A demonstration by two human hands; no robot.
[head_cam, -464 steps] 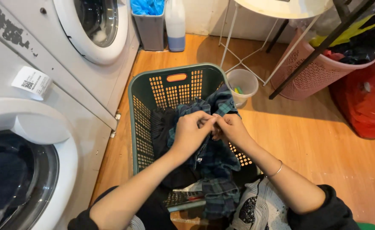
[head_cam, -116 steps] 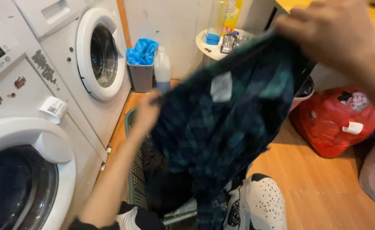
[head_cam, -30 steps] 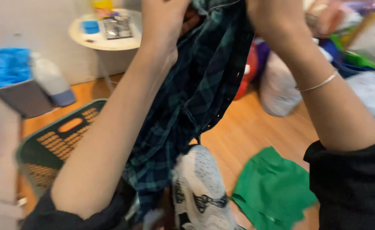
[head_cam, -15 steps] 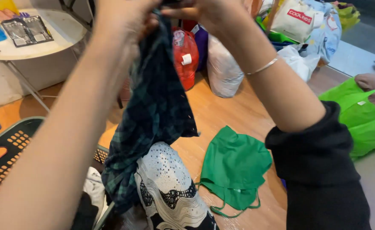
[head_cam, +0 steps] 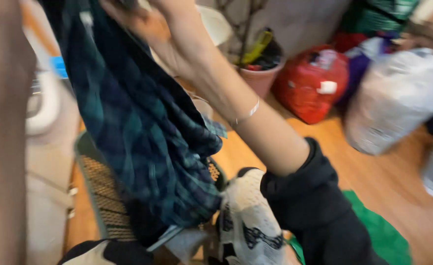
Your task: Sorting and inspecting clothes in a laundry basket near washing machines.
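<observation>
- At far left, blurred left forearm (head_cam: 0,127) rises out of view; its hand lies above the frame, so grip cannot be told.
- Dark green-and-navy plaid cotton shirt (head_cam: 142,147) hangs full length, hem bunched over the dark green perforated plastic laundry basket (head_cam: 86,162).
- Right hand (head_cam: 147,24) is closed on the shirt's top edge, thin silver bracelet (head_cam: 248,113) on the wrist.
- Step, as judged: shirt lifted out and held up for handling. A next move calls for a firm top grip and the hem clear of the basket rim.
- Versus half a second ago: view has swung left; the shirt hangs wider, and the red plastic bag (head_cam: 314,83) now sits at right.
</observation>
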